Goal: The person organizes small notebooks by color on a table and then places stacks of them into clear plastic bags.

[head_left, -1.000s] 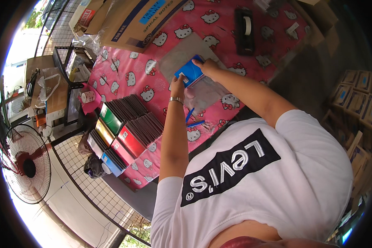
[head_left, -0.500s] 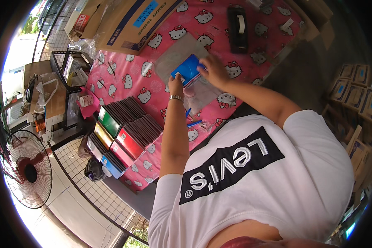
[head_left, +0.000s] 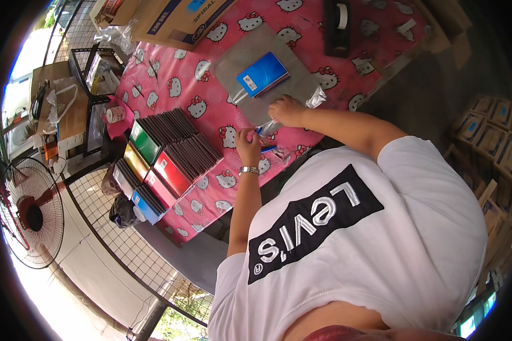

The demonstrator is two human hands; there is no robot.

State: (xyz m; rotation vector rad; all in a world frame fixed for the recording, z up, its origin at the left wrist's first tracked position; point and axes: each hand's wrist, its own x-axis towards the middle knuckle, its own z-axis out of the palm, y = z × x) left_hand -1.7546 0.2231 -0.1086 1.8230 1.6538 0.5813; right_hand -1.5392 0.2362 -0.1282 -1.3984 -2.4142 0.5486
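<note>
A blue spiral notebook (head_left: 263,74) lies inside a clear plastic bag (head_left: 242,57) on the pink cartoon-cat tablecloth (head_left: 170,85). My right hand (head_left: 287,111) rests curled on the bag's near, crumpled edge and grips it. My left hand (head_left: 247,145), with a metal watch at the wrist, is pinched on a blue pen (head_left: 260,131) just below the bag. A second blue pen (head_left: 269,149) lies beside that hand on the cloth.
Rows of upright notebooks (head_left: 165,153) with green, yellow, red and blue covers stand at the table's left edge. A black tape dispenser (head_left: 337,25) and a cardboard box (head_left: 176,20) sit at the far side. A standing fan (head_left: 31,219) and a wire rack (head_left: 125,238) are at the left.
Both hands have let go of the blue notebook and drawn back toward me. It now lies in the bag, and my left hand has dropped to the pens.
</note>
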